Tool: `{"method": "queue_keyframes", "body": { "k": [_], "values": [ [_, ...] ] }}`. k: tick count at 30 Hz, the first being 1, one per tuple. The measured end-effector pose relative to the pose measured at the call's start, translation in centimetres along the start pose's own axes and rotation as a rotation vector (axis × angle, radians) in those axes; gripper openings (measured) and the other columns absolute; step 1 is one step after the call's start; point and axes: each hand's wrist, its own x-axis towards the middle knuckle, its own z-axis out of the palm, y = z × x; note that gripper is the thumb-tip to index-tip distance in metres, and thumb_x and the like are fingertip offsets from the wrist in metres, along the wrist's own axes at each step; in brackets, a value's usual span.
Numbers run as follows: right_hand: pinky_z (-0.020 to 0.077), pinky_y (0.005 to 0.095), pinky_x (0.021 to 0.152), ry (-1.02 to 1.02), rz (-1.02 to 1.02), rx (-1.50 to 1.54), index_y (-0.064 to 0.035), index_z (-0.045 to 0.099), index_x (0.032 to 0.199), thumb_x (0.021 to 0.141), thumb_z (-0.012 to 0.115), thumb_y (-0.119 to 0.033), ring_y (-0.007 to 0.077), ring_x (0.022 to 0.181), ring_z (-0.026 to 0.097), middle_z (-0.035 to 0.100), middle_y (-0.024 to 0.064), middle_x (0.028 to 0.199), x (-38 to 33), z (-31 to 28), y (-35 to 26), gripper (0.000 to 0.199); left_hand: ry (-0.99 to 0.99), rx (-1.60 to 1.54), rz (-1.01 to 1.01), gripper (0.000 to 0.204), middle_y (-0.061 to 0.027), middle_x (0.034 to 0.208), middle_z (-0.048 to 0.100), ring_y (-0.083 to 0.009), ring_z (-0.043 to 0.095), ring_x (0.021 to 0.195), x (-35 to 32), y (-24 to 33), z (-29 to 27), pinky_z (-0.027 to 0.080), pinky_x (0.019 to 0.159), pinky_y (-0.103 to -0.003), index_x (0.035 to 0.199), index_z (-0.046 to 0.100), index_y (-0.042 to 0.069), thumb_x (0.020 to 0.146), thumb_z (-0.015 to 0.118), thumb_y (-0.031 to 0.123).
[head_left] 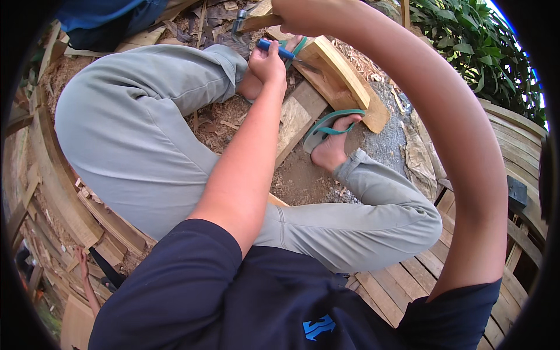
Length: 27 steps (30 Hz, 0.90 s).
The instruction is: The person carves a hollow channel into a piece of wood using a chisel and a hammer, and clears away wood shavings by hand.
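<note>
1. A thick, pale, curved block of sawn wood (341,79) lies on the sawdust-strewn ground at the top middle of the view, slanting from upper left to lower right, just in front of the person's feet.
2. A chisel with a blue handle and a dark metal blade (280,51) is set against the upper end of that block, its blade pointing down onto the wood.
3. The left hand (267,63) is closed around the blue handle, fingers wrapped tight, the forearm reaching up from the lower middle.
4. The right hand (297,14) is closed on the wooden handle of a hammer with a grey metal head (248,22), held just above the chisel; the right arm arches over from the right side.
5. A foot in a green-strapped grey sandal (329,131) rests against the lower edge of the block.
6. A flat, lighter plank (297,116) lies beside the block, between the feet.
7. The person sits with knees bent in grey trousers (134,128) on weathered wooden slats (408,286).
8. Green leafy plants (478,52) stand at the upper right, and stacked curved timbers (64,198) lie to the left.
</note>
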Motion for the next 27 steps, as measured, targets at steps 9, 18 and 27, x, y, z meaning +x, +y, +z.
{"method": "queue_keyframes", "body": {
  "k": [9, 18, 27],
  "values": [
    [0.0605, 0.0446, 0.077, -0.057, 0.006, -0.021, -0.0017, 0.079, 0.096, 0.084, 0.072, -0.02, 0.0332, 0.091, 0.077, 0.077, 0.02, 0.096, -0.7, -0.7, -1.9, 0.023, -0.02, 0.043, -0.042, 0.026, -0.0077, 0.122, 0.066, -0.0172, 0.065, 0.11, -0.4, 0.3, 0.3, 0.05, 0.101, -0.033, 0.127, 0.057, 0.0, 0.102, 0.064, 0.005],
    [0.0603, 0.0457, 0.078, -0.035, 0.051, 0.022, -0.0001, 0.079, 0.096, 0.084, 0.07, -0.019, 0.0353, 0.092, 0.076, 0.076, 0.0214, 0.096, -1.7, -1.4, -1.2, 0.024, -0.033, 0.031, -0.088, 0.027, -0.0087, 0.126, 0.063, -0.0187, 0.063, 0.115, -0.5, 0.1, 0.3, 0.05, 0.102, -0.036, 0.127, 0.056, 0.001, 0.102, 0.066, 0.007],
    [0.0603, 0.0453, 0.078, -0.067, 0.124, 0.018, 0.0, 0.079, 0.099, 0.086, 0.067, -0.019, 0.0353, 0.095, 0.076, 0.076, 0.0218, 0.099, -1.8, -2.0, -1.7, 0.025, -0.025, 0.067, -0.123, 0.031, -0.0111, 0.128, 0.062, -0.0207, 0.064, 0.115, 0.0, -0.3, -0.3, 0.051, 0.104, -0.035, 0.129, 0.055, -0.001, 0.103, 0.066, 0.01]
  ]
}}
